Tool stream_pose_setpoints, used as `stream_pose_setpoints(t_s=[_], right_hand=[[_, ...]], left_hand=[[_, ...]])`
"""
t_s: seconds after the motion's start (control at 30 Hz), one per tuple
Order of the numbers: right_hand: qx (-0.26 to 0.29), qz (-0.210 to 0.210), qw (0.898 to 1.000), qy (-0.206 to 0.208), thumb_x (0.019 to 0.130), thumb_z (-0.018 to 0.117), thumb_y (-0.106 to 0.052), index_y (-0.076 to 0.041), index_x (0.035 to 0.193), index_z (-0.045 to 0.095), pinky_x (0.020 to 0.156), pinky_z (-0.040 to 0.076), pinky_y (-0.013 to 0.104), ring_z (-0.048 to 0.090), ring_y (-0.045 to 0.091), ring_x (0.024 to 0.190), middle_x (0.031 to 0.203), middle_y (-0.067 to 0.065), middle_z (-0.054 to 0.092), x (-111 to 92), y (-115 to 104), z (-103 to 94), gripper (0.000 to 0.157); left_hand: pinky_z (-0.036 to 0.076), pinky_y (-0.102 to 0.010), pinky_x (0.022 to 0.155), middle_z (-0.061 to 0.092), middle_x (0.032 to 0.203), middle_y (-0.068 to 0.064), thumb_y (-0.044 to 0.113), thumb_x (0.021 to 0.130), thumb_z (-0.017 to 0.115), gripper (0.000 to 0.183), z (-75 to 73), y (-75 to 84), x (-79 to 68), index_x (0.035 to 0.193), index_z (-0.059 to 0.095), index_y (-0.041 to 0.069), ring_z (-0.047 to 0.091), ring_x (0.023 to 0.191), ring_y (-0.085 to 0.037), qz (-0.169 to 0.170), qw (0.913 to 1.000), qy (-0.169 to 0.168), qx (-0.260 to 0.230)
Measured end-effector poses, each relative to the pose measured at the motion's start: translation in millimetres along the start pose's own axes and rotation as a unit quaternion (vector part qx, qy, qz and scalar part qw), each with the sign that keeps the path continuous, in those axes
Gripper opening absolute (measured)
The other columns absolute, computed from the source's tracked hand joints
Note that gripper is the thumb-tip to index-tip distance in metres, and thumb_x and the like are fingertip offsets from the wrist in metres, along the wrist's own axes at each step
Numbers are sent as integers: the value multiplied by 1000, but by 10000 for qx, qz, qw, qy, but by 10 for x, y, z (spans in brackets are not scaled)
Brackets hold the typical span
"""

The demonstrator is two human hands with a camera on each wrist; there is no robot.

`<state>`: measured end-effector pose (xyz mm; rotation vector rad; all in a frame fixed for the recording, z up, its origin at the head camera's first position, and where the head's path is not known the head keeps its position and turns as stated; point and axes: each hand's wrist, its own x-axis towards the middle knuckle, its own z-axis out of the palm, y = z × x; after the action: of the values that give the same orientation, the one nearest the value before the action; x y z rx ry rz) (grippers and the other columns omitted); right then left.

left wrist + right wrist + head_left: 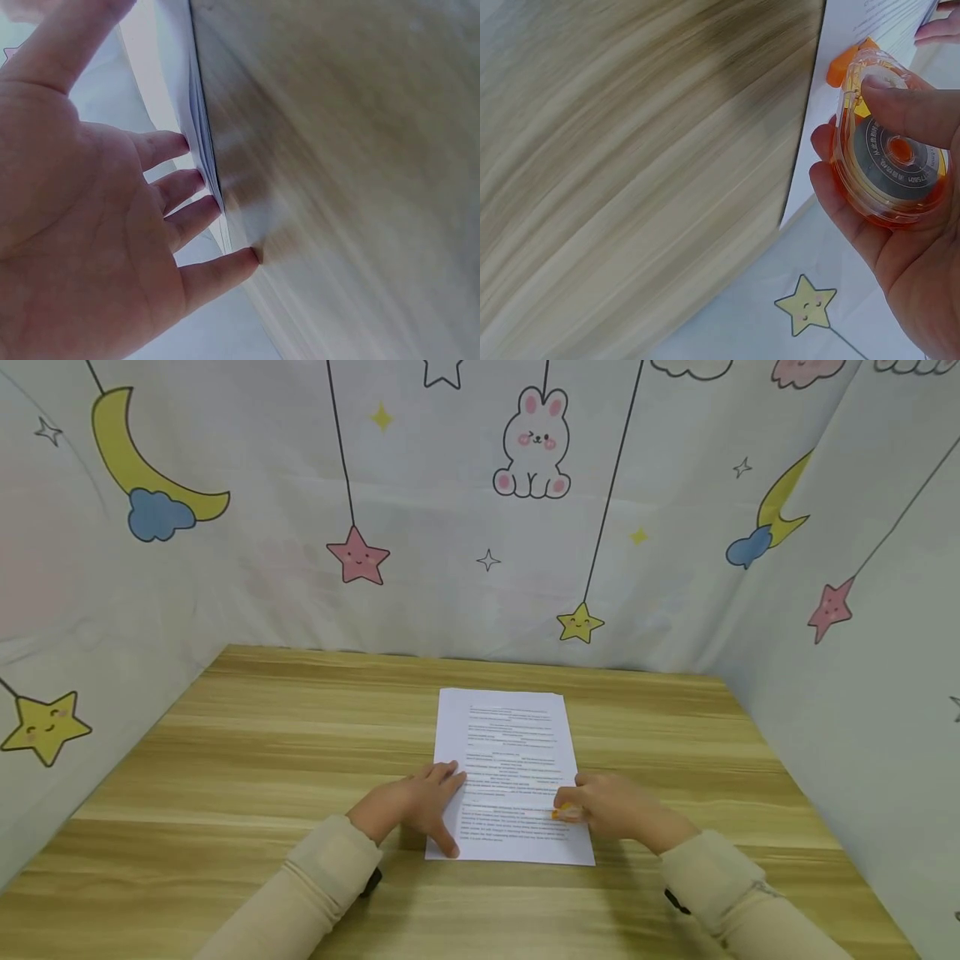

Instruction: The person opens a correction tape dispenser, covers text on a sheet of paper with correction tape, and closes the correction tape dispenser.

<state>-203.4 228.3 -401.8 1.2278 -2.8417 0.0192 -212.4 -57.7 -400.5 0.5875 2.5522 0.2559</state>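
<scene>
A printed sheet of paper lies on the wooden table, and the left wrist view shows the edges of several sheets stacked together. My left hand rests at the left edge of the paper, fingers spread, thumb near its lower left corner. In that wrist view the fingertips touch the stack's side and the tabletop. Over the lower right part of the sheet, my right hand grips an orange, see-through correction tape dispenser. Its orange tip end is at the paper; whether it touches the print cannot be told.
The wood-grain table extends around the paper on all sides. White fabric walls printed with stars, moons and a rabbit enclose its back and both sides.
</scene>
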Motion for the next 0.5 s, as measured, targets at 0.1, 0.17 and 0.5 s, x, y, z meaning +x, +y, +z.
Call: stream_pose_setpoints(t_s=[0.1, 0.17, 0.5], right_hand=[[22, 8, 10000, 13, 80, 67, -8, -22, 90, 65, 52, 39, 20, 43, 6, 58, 79, -1, 60, -58, 54, -17, 18], [46, 11, 10000, 33, 79, 69, -9, -22, 90, 64, 52, 38, 19, 42, 5, 58, 79, -2, 60, -98, 82, -31, 17], [1214, 465, 9915, -28, 82, 62, -4, -18, 104, 66, 62, 47, 22, 57, 11, 74, 99, 3, 65, -242, 257, -25, 27]], left_hand=[[20, -50, 112, 12, 155, -11, 49, 66, 78, 107, -6, -12, 0, 147, 21, 10, 11, 142, -34, 16, 10000, 10, 43], [20, -50, 112, 12, 155, -11, 50, 66, 78, 106, -7, -16, 1, 147, 21, 10, 11, 141, -34, 32, 10000, 18, 63], [22, -51, 111, 13, 154, -12, 49, 65, 78, 106, -6, -18, -8, 146, 22, 8, 13, 141, -35, 115, 9999, 8, 80]])
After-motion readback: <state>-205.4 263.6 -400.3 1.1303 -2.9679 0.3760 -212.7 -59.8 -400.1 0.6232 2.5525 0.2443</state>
